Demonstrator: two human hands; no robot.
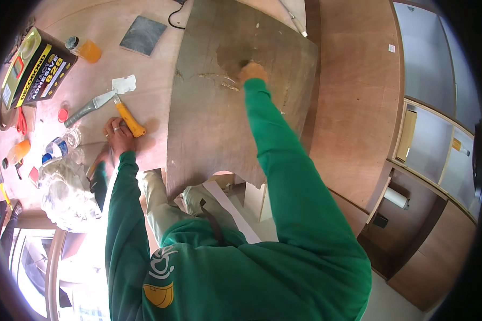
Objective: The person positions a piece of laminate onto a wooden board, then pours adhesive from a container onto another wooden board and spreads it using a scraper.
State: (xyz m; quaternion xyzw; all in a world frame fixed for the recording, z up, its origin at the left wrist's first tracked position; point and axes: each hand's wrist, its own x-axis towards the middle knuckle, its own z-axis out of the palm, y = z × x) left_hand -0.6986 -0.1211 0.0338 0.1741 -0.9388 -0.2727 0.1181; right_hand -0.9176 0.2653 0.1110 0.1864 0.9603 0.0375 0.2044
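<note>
A brown board (209,128) lies in front of me, with a curved cutout along its near edge. My right hand (253,71) is closed and slightly blurred on the board's far part, at a darker smeared patch (227,56). A small dark bit shows by its fingers, too hidden to name. Light, rough streaks (219,80) mark the surface beside it. On the pale table to the left rests my left hand (120,134), fingers down on the surface and apart. It lies right by a yellow-handled tool (129,119). A grey-handled tool (91,108) crosses near that one's tip.
At the far left stand an adhesive tin (43,67) and an orange bottle (84,49). A dark square sheet (143,35) lies farther off. Clear plastic wrapping (64,187) and red scissors (21,122) sit left. Wooden cabinets with open shelves (423,139) line the right side.
</note>
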